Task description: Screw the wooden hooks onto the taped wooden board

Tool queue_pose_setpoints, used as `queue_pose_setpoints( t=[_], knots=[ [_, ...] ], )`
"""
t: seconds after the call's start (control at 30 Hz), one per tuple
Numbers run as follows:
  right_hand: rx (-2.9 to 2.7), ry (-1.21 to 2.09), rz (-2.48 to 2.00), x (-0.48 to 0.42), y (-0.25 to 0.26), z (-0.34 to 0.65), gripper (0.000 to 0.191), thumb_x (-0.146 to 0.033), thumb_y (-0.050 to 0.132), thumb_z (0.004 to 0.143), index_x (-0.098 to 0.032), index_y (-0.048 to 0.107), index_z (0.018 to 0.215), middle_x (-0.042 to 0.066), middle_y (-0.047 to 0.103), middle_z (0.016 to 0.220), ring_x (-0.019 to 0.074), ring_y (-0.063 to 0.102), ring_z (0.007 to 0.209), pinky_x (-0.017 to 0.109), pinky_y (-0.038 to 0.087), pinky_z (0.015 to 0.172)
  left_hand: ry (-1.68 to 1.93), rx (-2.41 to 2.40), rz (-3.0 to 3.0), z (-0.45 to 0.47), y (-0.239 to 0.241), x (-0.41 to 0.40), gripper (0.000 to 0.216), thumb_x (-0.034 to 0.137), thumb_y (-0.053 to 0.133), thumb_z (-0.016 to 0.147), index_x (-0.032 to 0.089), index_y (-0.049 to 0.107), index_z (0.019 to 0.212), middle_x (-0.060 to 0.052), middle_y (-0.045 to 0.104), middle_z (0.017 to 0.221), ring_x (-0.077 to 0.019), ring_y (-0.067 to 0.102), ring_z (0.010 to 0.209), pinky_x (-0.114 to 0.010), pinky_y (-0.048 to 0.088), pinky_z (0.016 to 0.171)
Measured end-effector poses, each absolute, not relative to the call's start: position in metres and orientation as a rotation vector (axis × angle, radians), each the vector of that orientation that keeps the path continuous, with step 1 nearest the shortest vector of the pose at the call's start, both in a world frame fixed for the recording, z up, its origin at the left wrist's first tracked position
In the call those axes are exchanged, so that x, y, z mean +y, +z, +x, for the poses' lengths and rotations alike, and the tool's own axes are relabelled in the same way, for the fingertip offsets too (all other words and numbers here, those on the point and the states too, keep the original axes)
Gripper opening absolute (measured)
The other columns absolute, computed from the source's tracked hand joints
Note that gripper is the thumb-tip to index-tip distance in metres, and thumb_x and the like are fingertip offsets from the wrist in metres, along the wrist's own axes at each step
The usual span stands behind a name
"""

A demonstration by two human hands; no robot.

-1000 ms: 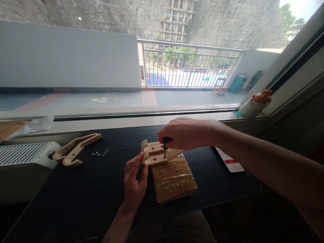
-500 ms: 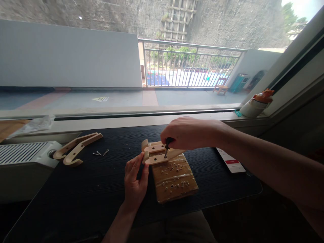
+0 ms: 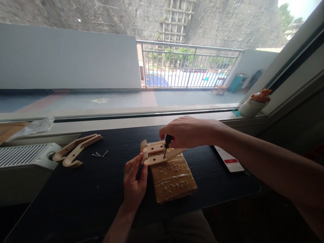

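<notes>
My left hand [image 3: 134, 177] pinches the curved end of a pale wooden hook [image 3: 159, 160] between thumb and fingers. That hook lies on a tape-wrapped brown block [image 3: 174, 185], whose top is dotted with small holes. Beside it, farther from me, a second wooden hook [image 3: 152, 148] rests on the same block. From above, the fingers of my right hand [image 3: 184, 131] are closed round the black handle of a screwdriver [image 3: 167, 141]. Its shaft stands nearly upright, with the tip at a hole in the nearer hook. My palm hides the top of the handle.
Two more wooden hooks [image 3: 80, 148] lie at the table's left, with several loose screws [image 3: 103, 154] near them. A phone [image 3: 230, 160] lies to the right, under my forearm. Behind the black table [image 3: 113, 202] run a windowsill [image 3: 121, 123] and window. A radiator [image 3: 27, 155] stands left.
My right fingers have loosened and shifted round the screwdriver handle, so more of the handle shows below them. My left hand stays on the hook. The whole view has shifted slightly.
</notes>
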State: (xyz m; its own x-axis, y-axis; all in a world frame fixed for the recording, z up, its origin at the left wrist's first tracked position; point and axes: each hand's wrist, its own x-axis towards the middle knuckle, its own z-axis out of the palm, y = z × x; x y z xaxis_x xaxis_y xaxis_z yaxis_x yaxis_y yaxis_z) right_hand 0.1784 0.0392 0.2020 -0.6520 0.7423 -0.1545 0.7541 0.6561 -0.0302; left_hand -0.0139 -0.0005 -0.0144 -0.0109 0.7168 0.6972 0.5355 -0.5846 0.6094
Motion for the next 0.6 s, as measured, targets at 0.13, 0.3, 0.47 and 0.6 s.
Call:
queue_pose_setpoints(
  t=[0.13, 0.3, 0.47, 0.6],
  knots=[
    [2.703, -0.107, 1.209, 0.0367, 0.2044, 0.1740, 0.022, -0.014, 0.049, 0.075, -0.022, 0.068, 0.083, 0.005, 0.066, 0.077, 0.0154, 0.052, 0.065, 0.029, 0.030, 0.056, 1.640, 1.350, 2.082, -0.0139, -0.0145, -0.0003, 0.046, 0.017, 0.057, 0.083, 0.026, 0.048, 0.127, -0.007, 0.060, 0.113, -0.0216, 0.054, 0.102, -0.041, 0.044, 0.090],
    [2.704, -0.122, 1.207, 0.0413, 0.1984, 0.1740, 0.019, -0.021, 0.049, 0.077, -0.017, 0.067, 0.081, 0.004, 0.063, 0.070, 0.0118, 0.046, 0.058, 0.027, 0.027, 0.052, 1.631, 1.354, 2.080, -0.0141, -0.0142, 0.0001, 0.044, 0.018, 0.056, 0.083, 0.026, 0.049, 0.126, -0.007, 0.060, 0.113, -0.0217, 0.055, 0.102, -0.040, 0.044, 0.090],
    [2.699, -0.118, 1.254, 0.0435, 0.1974, 0.1750, 0.019, -0.027, 0.050, 0.078, -0.019, 0.066, 0.085, 0.003, 0.063, 0.072, 0.0123, 0.047, 0.059, 0.026, 0.027, 0.052, 1.637, 1.348, 2.081, -0.0140, -0.0133, -0.0004, 0.045, 0.017, 0.056, 0.083, 0.026, 0.048, 0.126, -0.007, 0.060, 0.112, -0.0216, 0.055, 0.102, -0.040, 0.044, 0.090],
    [2.696, -0.103, 1.275, 0.0393, 0.2027, 0.1749, 0.024, -0.023, 0.056, 0.074, -0.020, 0.064, 0.097, 0.005, 0.065, 0.078, 0.0154, 0.051, 0.063, 0.027, 0.028, 0.053, 1.637, 1.345, 2.081, -0.0140, -0.0131, -0.0004, 0.046, 0.016, 0.056, 0.083, 0.026, 0.048, 0.126, -0.007, 0.060, 0.112, -0.0215, 0.054, 0.102, -0.040, 0.044, 0.090]
  ],
)
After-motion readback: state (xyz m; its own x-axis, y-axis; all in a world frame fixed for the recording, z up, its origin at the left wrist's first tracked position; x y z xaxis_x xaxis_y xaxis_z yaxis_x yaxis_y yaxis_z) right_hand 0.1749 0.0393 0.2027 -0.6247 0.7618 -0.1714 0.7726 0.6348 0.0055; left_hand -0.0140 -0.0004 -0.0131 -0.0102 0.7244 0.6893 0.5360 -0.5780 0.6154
